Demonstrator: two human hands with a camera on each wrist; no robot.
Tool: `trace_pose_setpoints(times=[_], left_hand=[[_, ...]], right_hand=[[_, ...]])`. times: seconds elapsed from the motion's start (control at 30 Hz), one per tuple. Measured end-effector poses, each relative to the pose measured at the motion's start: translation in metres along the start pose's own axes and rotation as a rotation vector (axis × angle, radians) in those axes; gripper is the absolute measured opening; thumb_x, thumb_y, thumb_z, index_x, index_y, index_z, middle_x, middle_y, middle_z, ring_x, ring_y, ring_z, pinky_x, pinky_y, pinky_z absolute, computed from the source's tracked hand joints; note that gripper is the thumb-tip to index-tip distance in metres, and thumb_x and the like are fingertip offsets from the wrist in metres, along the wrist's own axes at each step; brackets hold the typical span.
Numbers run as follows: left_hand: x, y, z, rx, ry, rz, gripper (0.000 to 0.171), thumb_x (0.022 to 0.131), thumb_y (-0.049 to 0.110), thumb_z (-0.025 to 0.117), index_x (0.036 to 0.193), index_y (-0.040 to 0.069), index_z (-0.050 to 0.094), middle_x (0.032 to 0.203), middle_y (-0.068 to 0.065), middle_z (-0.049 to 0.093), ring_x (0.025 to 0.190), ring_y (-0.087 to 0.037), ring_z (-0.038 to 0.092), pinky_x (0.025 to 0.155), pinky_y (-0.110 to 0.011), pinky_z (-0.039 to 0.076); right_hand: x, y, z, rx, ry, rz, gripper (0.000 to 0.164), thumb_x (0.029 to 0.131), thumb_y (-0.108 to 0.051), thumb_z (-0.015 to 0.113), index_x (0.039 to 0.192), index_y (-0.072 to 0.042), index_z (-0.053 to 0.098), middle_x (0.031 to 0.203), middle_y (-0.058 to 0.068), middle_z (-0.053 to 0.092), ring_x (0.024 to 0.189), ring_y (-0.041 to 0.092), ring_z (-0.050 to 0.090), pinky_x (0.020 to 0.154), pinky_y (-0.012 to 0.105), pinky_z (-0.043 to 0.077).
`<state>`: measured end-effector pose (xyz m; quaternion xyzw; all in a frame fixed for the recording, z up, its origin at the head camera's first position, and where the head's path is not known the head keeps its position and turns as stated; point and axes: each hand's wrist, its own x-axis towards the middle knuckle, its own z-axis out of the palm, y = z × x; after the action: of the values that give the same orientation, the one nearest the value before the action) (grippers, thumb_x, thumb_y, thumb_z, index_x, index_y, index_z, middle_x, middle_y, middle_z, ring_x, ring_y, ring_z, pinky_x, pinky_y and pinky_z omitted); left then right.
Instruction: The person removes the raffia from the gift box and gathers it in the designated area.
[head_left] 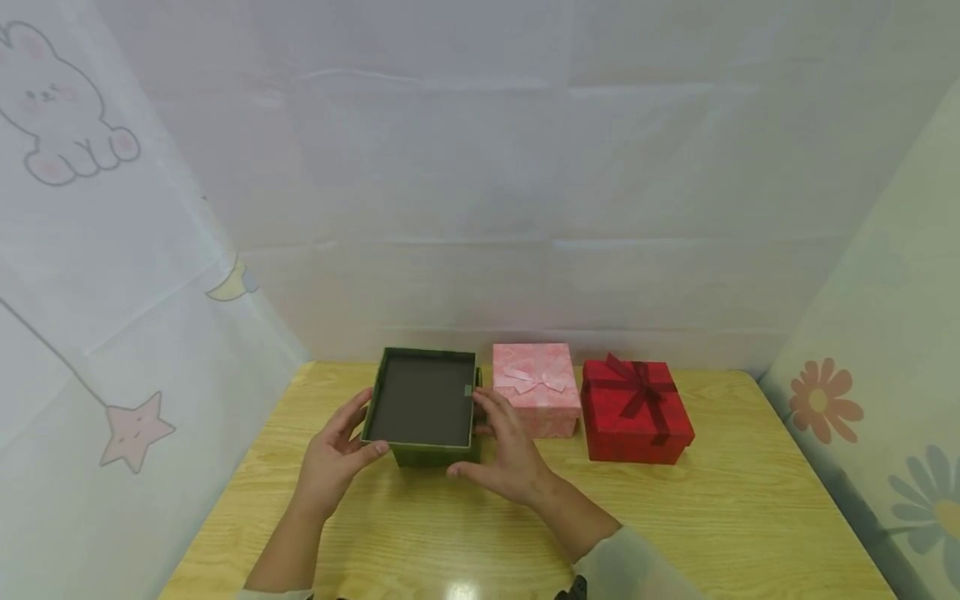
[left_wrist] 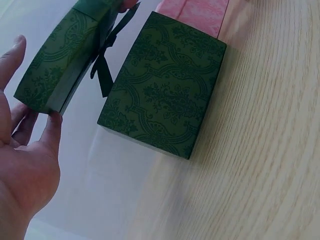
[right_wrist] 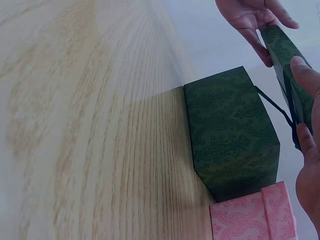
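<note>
A dark green gift box lid is held upside down, its dark inside facing up. My left hand grips its left side, the thumb at the near corner. On the lid's opposite side my right hand holds it between thumb and fingers. Just below stands the green patterned box, upright on the table. The lid is apart from the box, and a dark green ribbon hangs from its underside. The box's opening is hidden from the head view by the lid.
A pink box with a bow stands right of the green box. Farther right sits a red box with a dark red ribbon. The wooden table is bounded by a pale cloth behind and at both sides.
</note>
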<state>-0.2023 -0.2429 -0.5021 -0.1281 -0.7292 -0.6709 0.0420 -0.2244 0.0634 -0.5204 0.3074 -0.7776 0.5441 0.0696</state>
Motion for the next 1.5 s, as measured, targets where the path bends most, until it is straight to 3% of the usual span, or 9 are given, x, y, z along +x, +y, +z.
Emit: trace_pose_setpoints(times=[0.13,0.43,0.63,0.9,1.07,1.5], left_hand=[[0.0,-0.002,-0.002,0.02,0.009,-0.022,0.086,0.09,0.002,0.08,0.163,0.02,0.038,0.17,0.001,0.026,0.155,-0.034,0.02,0.102,-0.018,0.048],[-0.001,-0.008,-0.006,0.031,0.031,-0.029,0.088,0.088,0.004,0.083,0.162,0.022,0.039,0.169,0.001,0.026,0.155,-0.03,0.022,0.1,-0.021,0.051],[-0.004,-0.009,-0.011,0.073,0.061,-0.05,0.086,0.088,0.006,0.084,0.161,0.024,0.042,0.168,0.003,0.031,0.153,-0.025,0.028,0.101,-0.018,0.049],[-0.008,-0.013,-0.022,0.136,0.063,-0.078,0.085,0.09,0.01,0.083,0.162,0.026,0.04,0.168,0.003,0.03,0.154,-0.033,0.025,0.102,-0.015,0.046],[-0.012,-0.014,-0.028,0.155,0.075,-0.098,0.086,0.09,0.011,0.083,0.162,0.025,0.04,0.168,0.001,0.031,0.154,-0.034,0.025,0.1,-0.013,0.046],[-0.02,-0.015,-0.048,0.218,0.089,-0.13,0.084,0.092,0.016,0.082,0.163,0.026,0.038,0.169,0.001,0.029,0.155,-0.036,0.023,0.097,-0.009,0.045]], right_hand=[[0.002,0.002,0.002,0.01,0.015,-0.007,0.103,0.083,-0.029,0.091,0.162,-0.004,0.03,0.165,0.013,0.028,0.129,0.026,0.057,0.101,0.044,0.054],[0.004,0.003,0.009,-0.013,0.032,-0.027,0.094,0.086,-0.017,0.088,0.16,0.002,0.034,0.162,0.015,0.033,0.128,0.026,0.056,0.101,0.036,0.055],[0.004,0.004,0.014,-0.033,0.016,-0.045,0.091,0.088,-0.02,0.086,0.159,0.005,0.034,0.163,0.017,0.032,0.125,0.027,0.062,0.099,0.039,0.056],[0.003,0.001,0.024,-0.049,-0.012,0.004,0.09,0.089,-0.023,0.084,0.159,0.003,0.035,0.165,0.015,0.032,0.121,0.026,0.066,0.098,0.036,0.056],[0.004,-0.003,0.03,-0.075,-0.03,0.032,0.089,0.091,-0.027,0.083,0.159,0.002,0.035,0.167,0.012,0.031,0.121,0.023,0.067,0.097,0.025,0.054],[0.014,-0.01,0.049,-0.107,-0.073,0.065,0.089,0.093,-0.031,0.081,0.161,-0.001,0.033,0.168,0.013,0.029,0.121,0.017,0.066,0.097,0.022,0.053]])
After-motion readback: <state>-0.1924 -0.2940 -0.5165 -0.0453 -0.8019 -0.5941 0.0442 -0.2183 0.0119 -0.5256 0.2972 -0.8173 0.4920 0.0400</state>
